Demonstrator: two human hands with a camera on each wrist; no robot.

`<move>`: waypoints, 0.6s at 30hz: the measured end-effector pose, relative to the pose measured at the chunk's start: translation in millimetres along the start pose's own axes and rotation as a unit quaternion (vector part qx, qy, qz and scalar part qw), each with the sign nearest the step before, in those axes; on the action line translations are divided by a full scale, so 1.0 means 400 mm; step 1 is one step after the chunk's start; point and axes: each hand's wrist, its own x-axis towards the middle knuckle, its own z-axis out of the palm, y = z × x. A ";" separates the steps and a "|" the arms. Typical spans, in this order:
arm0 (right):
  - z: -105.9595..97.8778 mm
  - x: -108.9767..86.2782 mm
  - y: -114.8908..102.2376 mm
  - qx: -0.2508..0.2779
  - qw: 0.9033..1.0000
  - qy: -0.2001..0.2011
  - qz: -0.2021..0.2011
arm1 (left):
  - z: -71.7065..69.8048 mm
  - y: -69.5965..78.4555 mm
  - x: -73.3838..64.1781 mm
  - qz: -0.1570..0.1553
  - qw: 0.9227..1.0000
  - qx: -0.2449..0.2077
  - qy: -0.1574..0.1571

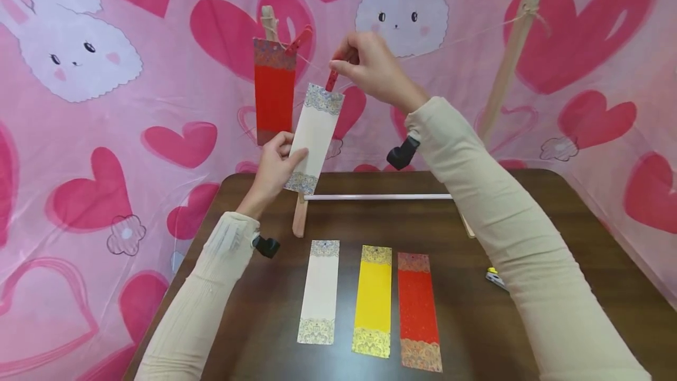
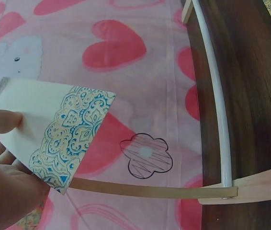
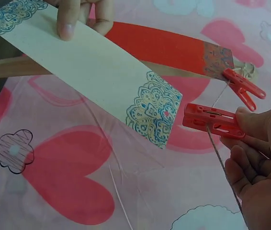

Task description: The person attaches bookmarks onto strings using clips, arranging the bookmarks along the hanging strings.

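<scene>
My left hand (image 1: 274, 168) holds a white card strip (image 1: 315, 134) with lace-patterned ends, thumb on its front and fingers behind. Above it, my right hand (image 1: 374, 68) pinches a red clothespin (image 3: 213, 120) by its handle end. In the right wrist view, the clothespin's other end is beside the strip's blue-and-gold patterned end, with a small gap between them. A thin string (image 3: 223, 165) runs past the clothespin. Just left of the white strip, a red card strip (image 1: 274, 96) hangs by a second red clothespin (image 1: 300, 40) near a wooden post.
On the dark table (image 1: 254, 310) lie a white strip (image 1: 319, 293), a yellow strip (image 1: 372, 298) and another red strip (image 1: 419, 307). A wooden post (image 1: 508, 69) stands at the right, and a white rod (image 1: 378, 197) crosses low behind. A small yellow-and-grey item (image 1: 495, 278) is partly hidden by the right sleeve.
</scene>
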 end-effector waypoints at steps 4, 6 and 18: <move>0.011 -0.002 -0.004 0.000 1.000 -0.010 -0.010 | -0.001 0.009 -0.006 0.004 1.000 0.007 -0.005; 0.015 -0.003 -0.003 -0.002 1.000 -0.012 -0.015 | 0.000 0.011 -0.009 0.006 1.000 0.005 -0.006; 0.021 -0.017 -0.001 -0.001 1.000 0.002 -0.031 | -0.011 -0.005 -0.033 0.009 0.999 -0.019 -0.026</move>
